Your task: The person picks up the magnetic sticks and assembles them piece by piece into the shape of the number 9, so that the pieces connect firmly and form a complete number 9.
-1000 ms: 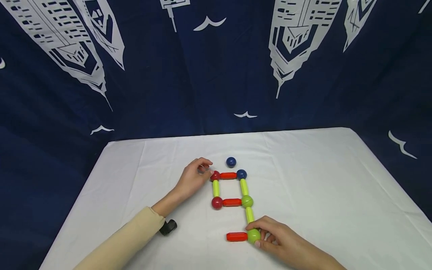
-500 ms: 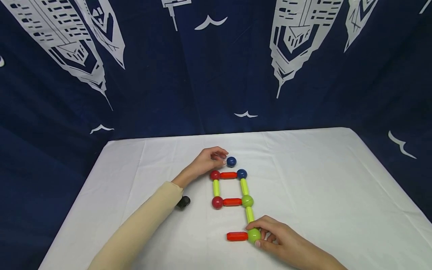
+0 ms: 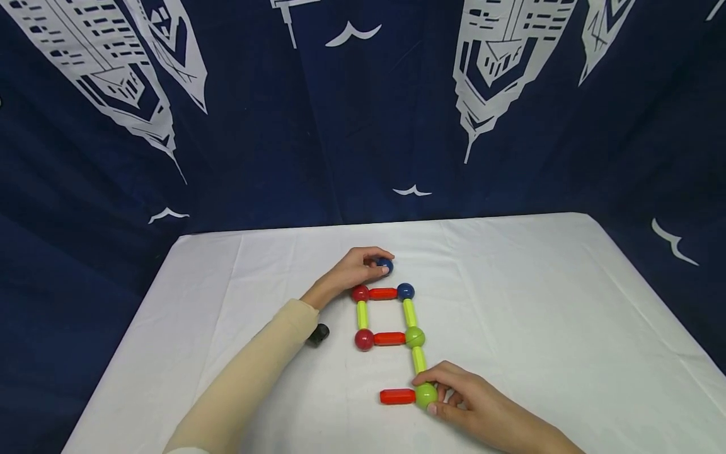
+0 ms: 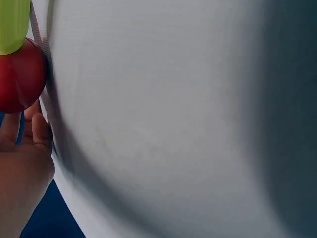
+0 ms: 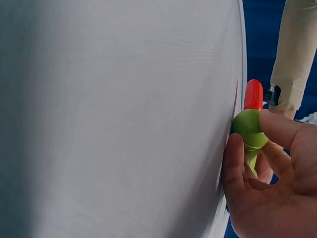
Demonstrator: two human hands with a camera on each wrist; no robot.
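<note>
In the head view my left hand (image 3: 357, 268) pinches a loose blue ball (image 3: 386, 265) between thumb and fingers, just beyond the linked pieces. My right hand (image 3: 465, 400) grips the green ball (image 3: 426, 396) at the near end; a red rod (image 3: 397, 396) sticks out from it to the left. A yellow-green rod (image 3: 418, 359) joins that ball to another green ball (image 3: 415, 337). Beyond it, rods and balls form a square, with a far red ball (image 3: 360, 293), a near red ball (image 3: 364, 340) and a blue corner ball (image 3: 405, 291). The left wrist view hides the held ball.
White cloth covers the table (image 3: 527, 302), and a dark blue printed curtain (image 3: 340, 126) hangs behind its far edge. A small black object (image 3: 319, 334) shows at my left sleeve (image 3: 255, 372).
My left hand has moved from beside the far red ball, away and to the right, and taken hold of the loose blue ball. My right hand stays on the near green ball.
</note>
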